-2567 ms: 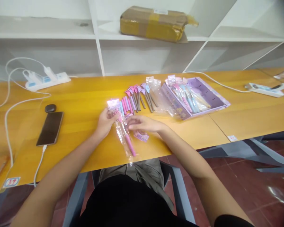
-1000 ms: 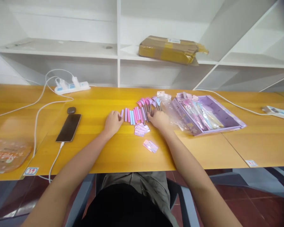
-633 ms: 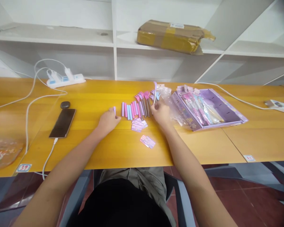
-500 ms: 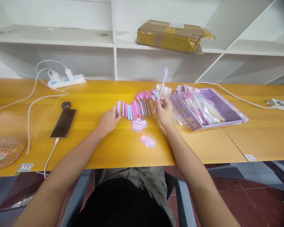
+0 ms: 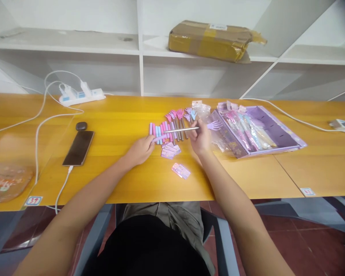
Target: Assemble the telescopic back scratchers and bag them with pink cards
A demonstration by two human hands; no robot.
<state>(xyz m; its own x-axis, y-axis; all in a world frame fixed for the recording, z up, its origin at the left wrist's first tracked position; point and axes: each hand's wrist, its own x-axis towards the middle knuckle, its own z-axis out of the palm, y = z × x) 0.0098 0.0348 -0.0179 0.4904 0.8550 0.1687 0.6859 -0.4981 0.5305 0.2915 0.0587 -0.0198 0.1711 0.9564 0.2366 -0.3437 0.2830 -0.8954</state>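
Note:
My left hand (image 5: 140, 150) is closed on a purple handle sleeve (image 5: 160, 138), which points right and slightly up. My right hand (image 5: 201, 138) grips a back scratcher (image 5: 179, 130) with a purple hand-shaped head (image 5: 214, 125); its metal rod lies level and points left toward the sleeve. Rod and sleeve look apart. Beneath them on the table is a row of pink, blue and purple handle sleeves (image 5: 157, 132). Just right of that row lie several back scratcher heads with rods, pink heads (image 5: 180, 113) and a blue head (image 5: 193, 114) among them.
Printed cards (image 5: 169, 150) and two more cards (image 5: 181, 171) lie nearer me. A purple box (image 5: 278, 122) with bagged back scratchers and clear wrappers (image 5: 201, 110) is at right. Left are a phone (image 5: 78, 148), a power strip (image 5: 82, 96) and cables. A taped carton (image 5: 209, 40) rests on the shelf.
My right hand has turned the back scratcher from upright to level, its rod now pointing left. My left hand has moved right and tipped its purple sleeve from upright toward the rod.

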